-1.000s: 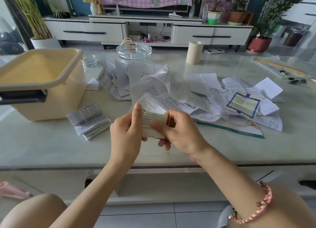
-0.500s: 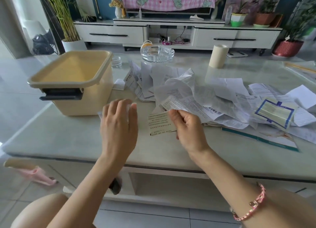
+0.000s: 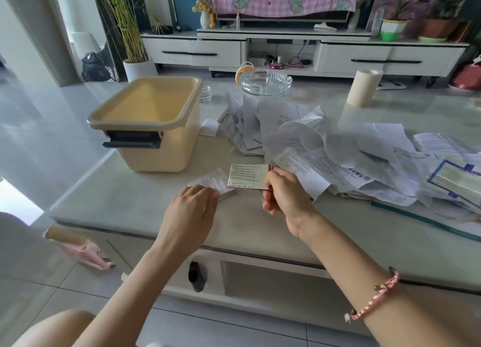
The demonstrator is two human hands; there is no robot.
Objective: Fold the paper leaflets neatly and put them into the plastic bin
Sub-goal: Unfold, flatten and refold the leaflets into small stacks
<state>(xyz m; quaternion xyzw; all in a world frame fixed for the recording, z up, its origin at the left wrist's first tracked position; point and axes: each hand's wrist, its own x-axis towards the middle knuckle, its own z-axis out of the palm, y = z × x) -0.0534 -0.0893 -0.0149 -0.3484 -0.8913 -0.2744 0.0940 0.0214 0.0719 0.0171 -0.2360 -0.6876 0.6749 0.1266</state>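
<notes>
We can read almost nothing for certain here. On a crumpled leaflet point(image 3: 338, 169) in the pile toward the tabletop's right edge, a bold heading in Chinese characters appears to end in 说明书. The fine print around it is too small for us. The folded leaflet point(image 3: 247, 176) pinched in the right hand point(image 3: 283, 198) carries rows of tiny reddish print we cannot make out. A tilted leaflet point(image 3: 229, 117) just beside the plastic bin point(image 3: 156, 151) shows bold vertical characters, too blurred to read.
</notes>
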